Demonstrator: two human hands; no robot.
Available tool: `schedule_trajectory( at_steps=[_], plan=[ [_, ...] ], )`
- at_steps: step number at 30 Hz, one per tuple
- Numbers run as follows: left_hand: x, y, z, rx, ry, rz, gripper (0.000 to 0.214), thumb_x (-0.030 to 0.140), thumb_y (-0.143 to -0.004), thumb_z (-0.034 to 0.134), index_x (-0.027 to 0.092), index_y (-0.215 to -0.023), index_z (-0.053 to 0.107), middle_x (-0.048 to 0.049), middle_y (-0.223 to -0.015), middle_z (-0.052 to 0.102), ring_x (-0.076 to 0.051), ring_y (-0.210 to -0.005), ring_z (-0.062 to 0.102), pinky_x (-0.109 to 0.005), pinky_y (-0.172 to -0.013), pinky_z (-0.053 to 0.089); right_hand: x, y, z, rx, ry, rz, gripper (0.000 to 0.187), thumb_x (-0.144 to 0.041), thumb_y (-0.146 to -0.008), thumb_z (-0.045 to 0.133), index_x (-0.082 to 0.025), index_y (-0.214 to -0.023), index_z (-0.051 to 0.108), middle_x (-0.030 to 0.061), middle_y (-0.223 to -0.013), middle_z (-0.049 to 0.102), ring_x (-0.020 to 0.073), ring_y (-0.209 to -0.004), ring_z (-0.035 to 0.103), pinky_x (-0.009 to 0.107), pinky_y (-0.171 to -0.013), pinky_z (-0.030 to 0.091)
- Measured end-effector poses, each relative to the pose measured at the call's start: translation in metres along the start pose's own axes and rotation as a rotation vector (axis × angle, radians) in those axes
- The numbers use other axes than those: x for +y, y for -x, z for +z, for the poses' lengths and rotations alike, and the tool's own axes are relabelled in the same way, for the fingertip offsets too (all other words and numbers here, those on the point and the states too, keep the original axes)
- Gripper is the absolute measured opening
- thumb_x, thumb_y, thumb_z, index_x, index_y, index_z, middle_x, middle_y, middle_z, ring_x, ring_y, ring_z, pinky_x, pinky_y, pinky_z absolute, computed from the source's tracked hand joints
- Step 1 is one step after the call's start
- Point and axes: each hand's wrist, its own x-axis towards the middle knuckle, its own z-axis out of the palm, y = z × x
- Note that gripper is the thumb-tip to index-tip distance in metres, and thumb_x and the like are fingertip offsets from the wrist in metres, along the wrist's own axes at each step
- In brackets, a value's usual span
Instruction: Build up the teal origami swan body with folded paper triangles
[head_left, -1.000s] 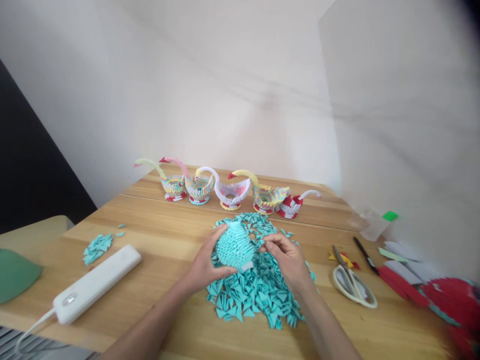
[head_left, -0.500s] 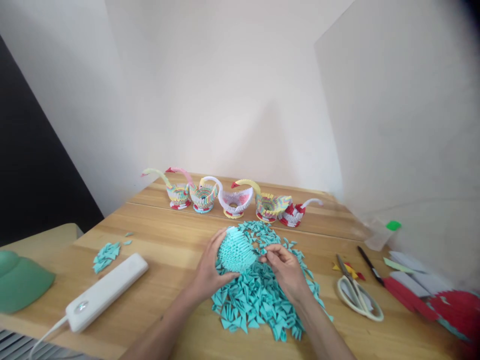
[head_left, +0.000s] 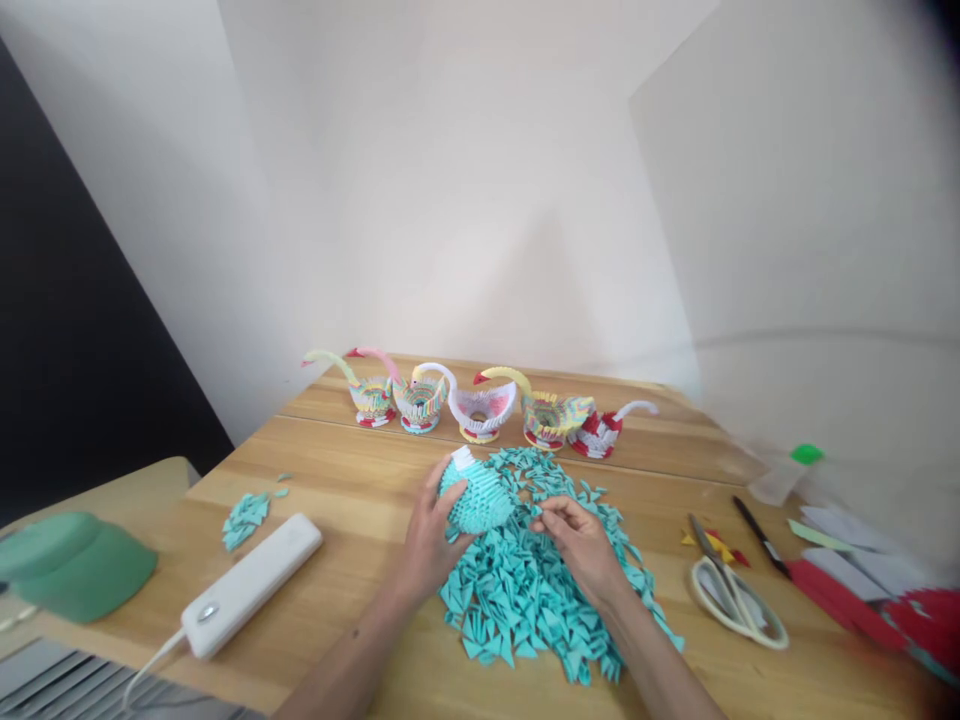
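Observation:
My left hand [head_left: 433, 530] is wrapped round a turquoise body of interlocked folded-paper pieces [head_left: 480, 498], which has a small white patch at its upper edge. Just right of it, my right hand [head_left: 576, 540] pinches a small turquoise folded-paper piece [head_left: 535, 511] between thumb and fingertips, apart from the body. Under and around both hands spreads a heap of loose turquoise paper triangles [head_left: 525, 600].
Several folded-paper swans [head_left: 481, 408] line the back of the table. A white corded device [head_left: 251, 585], a few turquoise pieces [head_left: 245, 520] and a green cap [head_left: 82, 565] are at left. Scissors [head_left: 739, 600], a black pen [head_left: 761, 538] and red pieces [head_left: 844, 600] lie right.
The view has shifted, so everything sits farther right. My left hand has tilted the paper body, its fingers now over the front, and the white patch shows. My right hand still pinches its piece.

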Motion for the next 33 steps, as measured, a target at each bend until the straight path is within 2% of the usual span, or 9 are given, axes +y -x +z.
schedule_trajectory(
  at_steps=[9,14,18,22,27,33],
  plan=[
    [-0.002,-0.001,-0.002,0.018,-0.038,-0.010,0.067,0.015,-0.077,0.070,0.027,-0.133,0.037,-0.0157,-0.147,0.032,-0.030,-0.137,0.033,-0.050,-0.106,0.037,-0.006,0.000,0.004,0.016,-0.025,-0.002,0.035,-0.049,-0.064,0.080,-0.019,-0.077,0.067,0.0014,-0.064,0.068,0.0191,-0.065,0.065,0.030,-0.067,0.047],
    [0.002,0.000,0.000,-0.102,0.059,0.042,0.071,0.018,-0.076,0.072,0.028,-0.136,0.035,-0.0172,-0.146,0.033,-0.031,-0.136,0.035,-0.049,-0.104,0.040,-0.015,0.002,0.003,0.055,0.036,-0.053,0.033,-0.048,-0.063,0.080,-0.020,-0.075,0.068,0.0021,-0.066,0.068,0.0208,-0.066,0.066,0.033,-0.069,0.050],
    [0.003,0.003,0.003,-0.187,0.115,0.053,0.074,0.020,-0.076,0.072,0.029,-0.139,0.032,-0.0170,-0.148,0.031,-0.031,-0.137,0.033,-0.051,-0.105,0.038,-0.022,0.006,0.004,0.039,0.087,-0.085,0.030,-0.047,-0.065,0.078,-0.020,-0.075,0.068,0.0023,-0.066,0.069,0.0215,-0.067,0.066,0.033,-0.070,0.050],
    [0.000,0.005,0.005,-0.222,0.120,0.045,0.074,0.019,-0.077,0.071,0.030,-0.139,0.032,-0.0158,-0.150,0.027,-0.031,-0.139,0.030,-0.051,-0.106,0.037,-0.025,0.009,0.004,0.011,0.108,-0.091,0.027,-0.046,-0.069,0.076,-0.021,-0.077,0.069,0.0022,-0.066,0.070,0.0210,-0.068,0.065,0.032,-0.069,0.049],
    [0.002,0.007,0.007,-0.231,0.123,-0.028,0.071,0.017,-0.077,0.070,0.031,-0.138,0.035,-0.0146,-0.153,0.022,-0.031,-0.140,0.028,-0.050,-0.105,0.039,-0.021,0.011,0.006,-0.017,0.074,-0.067,0.025,-0.044,-0.071,0.075,-0.021,-0.078,0.068,0.0025,-0.065,0.071,0.0214,-0.068,0.066,0.032,-0.070,0.048],
    [0.001,0.009,0.009,-0.229,0.152,-0.066,0.078,0.018,-0.075,0.072,0.031,-0.140,0.031,-0.0152,-0.153,0.022,-0.032,-0.140,0.028,-0.052,-0.106,0.037,-0.017,0.015,0.010,-0.132,-0.008,-0.060,0.018,-0.040,-0.075,0.073,-0.023,-0.078,0.068,0.0029,-0.067,0.072,0.0266,-0.102,0.065,0.039,-0.094,0.042]
  ],
)
